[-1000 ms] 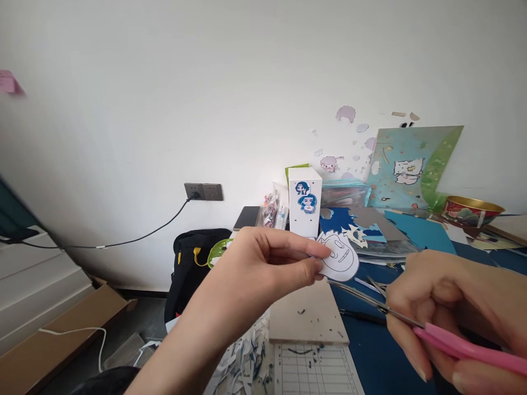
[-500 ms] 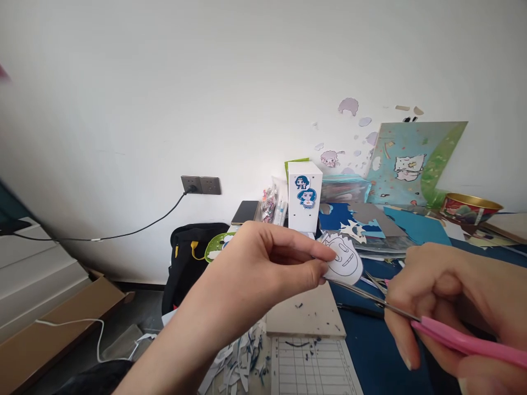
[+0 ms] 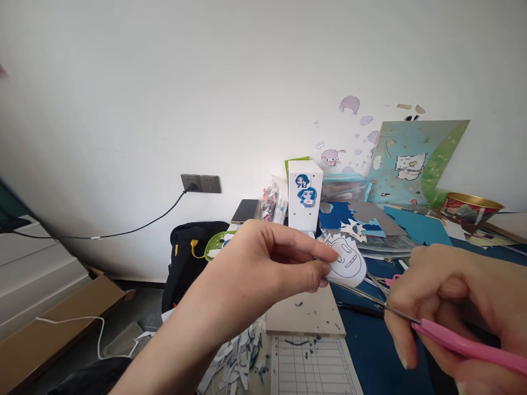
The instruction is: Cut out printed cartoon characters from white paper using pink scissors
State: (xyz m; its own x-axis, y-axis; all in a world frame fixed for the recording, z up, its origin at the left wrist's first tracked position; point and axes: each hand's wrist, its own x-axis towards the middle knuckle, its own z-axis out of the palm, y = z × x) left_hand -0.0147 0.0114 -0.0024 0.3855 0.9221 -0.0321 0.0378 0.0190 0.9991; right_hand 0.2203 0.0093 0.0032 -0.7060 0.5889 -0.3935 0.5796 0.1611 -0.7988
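My left hand (image 3: pixel 267 263) pinches a small white paper cutout of a cartoon face (image 3: pixel 348 262) between thumb and forefinger, held up over the table's edge. My right hand (image 3: pixel 457 307) is closed round pink-handled scissors (image 3: pixel 415 323). Their metal blades reach left to the lower edge of the cutout. Part of the cutout is hidden behind my left fingertips.
A white box with two blue stickers (image 3: pixel 305 195) stands behind. Blue and grey paper sheets (image 3: pixel 411 227), a colourful cat picture (image 3: pixel 411 162) and a gold bowl (image 3: pixel 471 208) crowd the blue table. A grey board (image 3: pixel 304 315), a grid sheet (image 3: pixel 313 367), paper scraps (image 3: pixel 234 362), a black bag (image 3: pixel 191 252) lie below.
The cutout has turned slightly in my left fingers and the scissor blades have closed in on its lower edge. My right hand has shifted a little rightward.
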